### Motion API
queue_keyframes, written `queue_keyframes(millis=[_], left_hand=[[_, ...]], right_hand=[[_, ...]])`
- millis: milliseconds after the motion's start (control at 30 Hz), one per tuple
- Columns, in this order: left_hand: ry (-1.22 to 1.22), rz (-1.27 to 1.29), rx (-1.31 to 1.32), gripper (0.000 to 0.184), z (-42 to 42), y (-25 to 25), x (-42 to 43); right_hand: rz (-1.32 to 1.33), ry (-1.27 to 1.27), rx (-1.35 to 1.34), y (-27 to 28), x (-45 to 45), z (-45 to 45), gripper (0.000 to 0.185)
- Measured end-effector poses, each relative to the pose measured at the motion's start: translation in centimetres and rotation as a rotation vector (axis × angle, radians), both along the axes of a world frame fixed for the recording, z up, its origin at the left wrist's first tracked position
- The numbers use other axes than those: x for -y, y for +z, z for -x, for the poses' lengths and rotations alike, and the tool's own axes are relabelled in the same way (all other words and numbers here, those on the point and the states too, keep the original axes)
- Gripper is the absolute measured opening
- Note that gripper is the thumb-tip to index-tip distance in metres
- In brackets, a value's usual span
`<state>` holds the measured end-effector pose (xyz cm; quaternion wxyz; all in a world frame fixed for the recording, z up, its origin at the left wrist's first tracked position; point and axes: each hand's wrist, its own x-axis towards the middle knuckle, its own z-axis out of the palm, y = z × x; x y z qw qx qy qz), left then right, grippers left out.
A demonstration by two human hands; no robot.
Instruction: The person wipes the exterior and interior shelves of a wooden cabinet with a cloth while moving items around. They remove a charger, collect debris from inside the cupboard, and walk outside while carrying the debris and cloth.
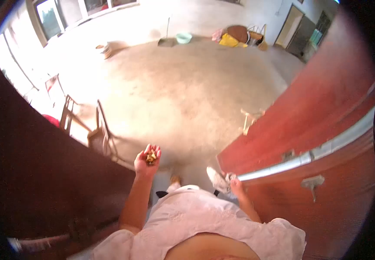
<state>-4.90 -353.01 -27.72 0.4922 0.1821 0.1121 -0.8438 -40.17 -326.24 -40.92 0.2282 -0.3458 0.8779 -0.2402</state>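
Note:
In the head view my left hand (pixel 145 164) is held out in front of me, palm up and cupped. A small heap of yellow-brown pieces (pixel 151 157) lies in it; their exact kind is too small to make out. Low on the right, close to the edge of a red door (pixel 274 149), is my right hand (pixel 238 187). Its fingers are closed on a whitish crumpled cloth (pixel 217 179), which hangs beside my body. Part of that hand's grip is hidden.
Dark panelling flanks me on the left. Beyond it stand wooden chairs (pixel 97 136). A light wooden stool (pixel 248 120) is behind the red door. Against the far wall are a green basin (pixel 183 38), a dustpan (pixel 166 42) and a yellow cloth (pixel 231 40) in a pile.

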Motion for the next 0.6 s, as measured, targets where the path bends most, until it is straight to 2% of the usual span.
queue_keyframes(millis=[33, 67, 133, 200, 233, 267, 333, 367, 400, 467, 500, 533, 600], left_hand=[[-0.002, 0.036, -0.039, 0.035, 0.9, -0.9, 3.3], [-0.005, 0.065, -0.069, 0.036, 2.0, -1.1, 5.8], [-0.02, -0.009, 0.042, 0.036, 4.1, 0.9, 10.4], [-0.052, 0.042, 0.053, 0.037, 6.3, 1.5, 16.4], [-0.065, 0.052, 0.043, 0.037, 7.4, 2.0, 19.1], [-0.061, 0.047, 0.037, 0.037, 8.1, 2.2, 21.2], [-0.073, 0.204, -0.046, 0.038, 10.1, 2.8, 26.9], [-0.044, 0.203, -0.03, 0.037, 11.0, 3.7, 29.3], [-0.018, 0.196, -0.025, 0.037, 11.9, 4.5, 31.7], [0.009, 0.256, -0.103, 0.037, 14.9, 4.2, 37.1], [0.028, 0.264, -0.145, 0.037, 15.7, 3.4, 40.1], [0.044, 0.275, -0.185, 0.037, 16.2, 3.1, 41.9], [0.088, 0.257, -0.184, 0.038, 17.6, 2.3, 47.5]], right_hand=[[-0.078, -0.022, -0.095, 1.9, 2.2, -0.2, 0.023], [0.019, -0.037, -0.089, 1.4, 3.3, 0.8, 0.02], [0.039, -0.008, -0.067, -0.7, 5.3, 3.4, 0.02], [-0.04, -0.108, 0.046, -9.3, 6.5, 7.8, 0.02], [-0.129, -0.171, 0.148, -11.9, 8.0, 9.3, 0.021], [-0.14, -0.152, 0.159, -11.9, 10.4, 9.8, 0.021], [-0.33, 0.048, 0.021, -11.4, 14.3, 11.6, 0.018], [-0.222, 0.04, -0.005, -10.3, 16.7, 11.7, 0.027], [-0.25, 0.091, -0.004, -11.1, 19.2, 13.1, 0.027], [-0.09, 0.138, -0.296, -16.0, 24.1, 17.4, 0.027], [-0.252, 0.088, -0.126, -11.9, 29.3, 17.6, 0.025], [-0.244, 0.118, -0.127, -13.9, 32.1, 20.2, 0.025], [-0.212, 0.261, -0.384, -18.3, 39.1, 24.2, 0.026]])
